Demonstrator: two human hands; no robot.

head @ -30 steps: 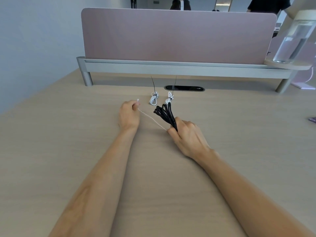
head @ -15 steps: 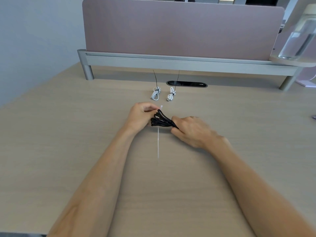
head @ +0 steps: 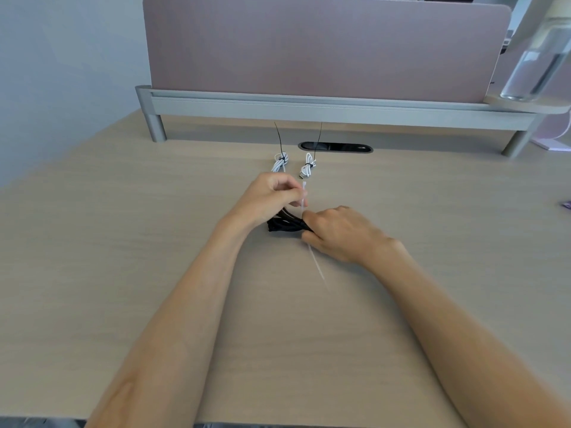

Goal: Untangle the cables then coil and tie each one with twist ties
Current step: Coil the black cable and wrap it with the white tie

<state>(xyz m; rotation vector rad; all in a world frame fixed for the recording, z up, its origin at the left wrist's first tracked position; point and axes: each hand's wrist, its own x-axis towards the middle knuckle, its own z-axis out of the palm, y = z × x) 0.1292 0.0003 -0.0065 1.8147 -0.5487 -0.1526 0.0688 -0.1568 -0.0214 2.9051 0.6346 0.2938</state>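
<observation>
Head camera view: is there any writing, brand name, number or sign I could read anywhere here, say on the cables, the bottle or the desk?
None can be read.
The black cable, the two tied white cables and the white tie: no print visible.
The clear bottle: no label shows.
The desk grommet: a small mark at its right end, too blurred to read.
The purple object at the right edge: cut off, nothing legible.

The left hand (head: 272, 197) has lifted the white tie's (head: 304, 196) head above the black cable (head: 285, 225).
</observation>
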